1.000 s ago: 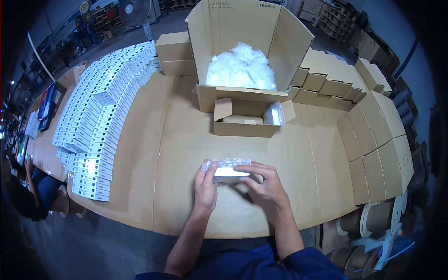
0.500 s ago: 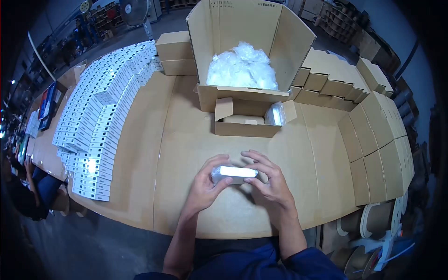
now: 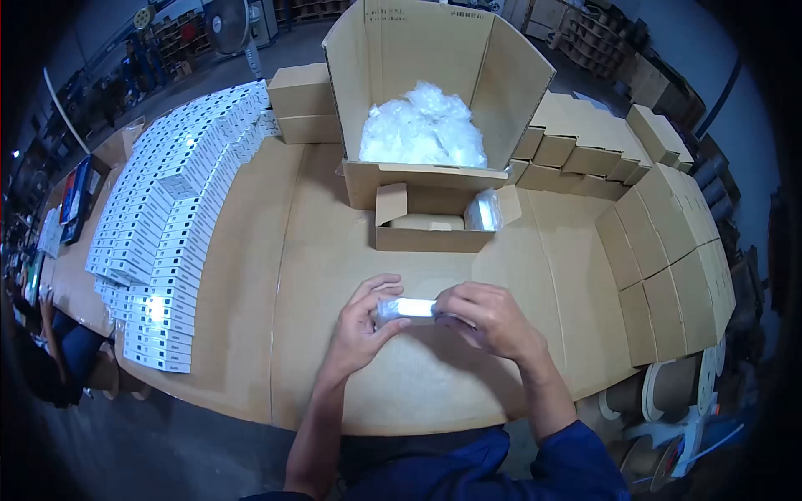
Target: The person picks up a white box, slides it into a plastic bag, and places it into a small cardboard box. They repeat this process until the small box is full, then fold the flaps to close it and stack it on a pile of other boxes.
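Observation:
A small white box (image 3: pixel 415 307) in clear plastic wrap is held between my hands, above the cardboard-covered table (image 3: pixel 334 401). My left hand (image 3: pixel 361 330) grips its left end, thumb along the near edge. My right hand (image 3: pixel 489 317) is closed over the right end, its fingers hiding that end. Beyond my hands stands an open small carton (image 3: pixel 434 240), flaps out, with a plastic-wrapped box (image 3: pixel 484 211) at its right end. Behind it, a large open carton (image 3: pixel 426 46) holds a heap of clear plastic bags (image 3: pixel 422 129).
Stacked white boxes (image 3: pixel 154 217) fill the table's left side. Closed brown cartons stand at the right (image 3: pixel 668 250), back right (image 3: pixel 585 142) and back left (image 3: pixel 302 102). Cable spools (image 3: pixel 668 392) sit below the right edge. Another person (image 3: pixel 63 342) is at the far left.
My right hand has turned and closed over the right end of the white box, where its fingers were spread before. My left hand keeps its grip. The view has shifted slightly.

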`<state>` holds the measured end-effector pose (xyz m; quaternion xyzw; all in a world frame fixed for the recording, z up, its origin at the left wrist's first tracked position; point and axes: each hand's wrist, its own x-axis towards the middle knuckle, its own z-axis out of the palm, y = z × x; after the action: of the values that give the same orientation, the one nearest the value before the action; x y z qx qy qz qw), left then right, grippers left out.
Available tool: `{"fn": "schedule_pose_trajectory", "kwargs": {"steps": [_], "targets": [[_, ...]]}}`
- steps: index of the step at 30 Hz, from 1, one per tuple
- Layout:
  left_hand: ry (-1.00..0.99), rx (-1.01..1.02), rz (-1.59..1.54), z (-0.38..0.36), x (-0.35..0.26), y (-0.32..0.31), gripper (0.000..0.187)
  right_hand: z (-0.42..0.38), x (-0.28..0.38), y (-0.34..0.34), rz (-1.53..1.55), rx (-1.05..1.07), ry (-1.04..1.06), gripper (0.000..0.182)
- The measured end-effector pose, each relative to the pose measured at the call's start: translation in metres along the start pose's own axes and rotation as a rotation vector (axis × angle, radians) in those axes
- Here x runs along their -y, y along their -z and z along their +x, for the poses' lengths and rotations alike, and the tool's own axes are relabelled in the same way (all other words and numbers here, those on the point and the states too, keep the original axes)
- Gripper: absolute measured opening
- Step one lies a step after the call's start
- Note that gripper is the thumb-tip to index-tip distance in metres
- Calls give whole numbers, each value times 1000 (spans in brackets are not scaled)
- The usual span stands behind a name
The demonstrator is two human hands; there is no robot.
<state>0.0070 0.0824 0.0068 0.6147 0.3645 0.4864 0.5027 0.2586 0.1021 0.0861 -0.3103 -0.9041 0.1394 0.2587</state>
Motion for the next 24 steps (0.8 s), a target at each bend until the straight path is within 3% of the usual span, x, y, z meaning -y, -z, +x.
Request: {"fn": "schedule_pose_trajectory", "kwargs": {"steps": [3,4,7,11,24], "targets": [[99,-106,-95,12,-13,-1,69,8,-14,8,15,-225,-53,23],[147,-135,245,19,-30,4,79,13,-12,15,42,-311,-135,20],[-3,-125,721,39,-16,24,77,23,-36,14,-118,-585,-236,18],[-100,-53,962,54,-4,37,77,32,-62,0,-261,-759,-264,17],[-158,-93,1105,58,14,34,80,43,-105,-22,-380,-689,-404,14]]}}
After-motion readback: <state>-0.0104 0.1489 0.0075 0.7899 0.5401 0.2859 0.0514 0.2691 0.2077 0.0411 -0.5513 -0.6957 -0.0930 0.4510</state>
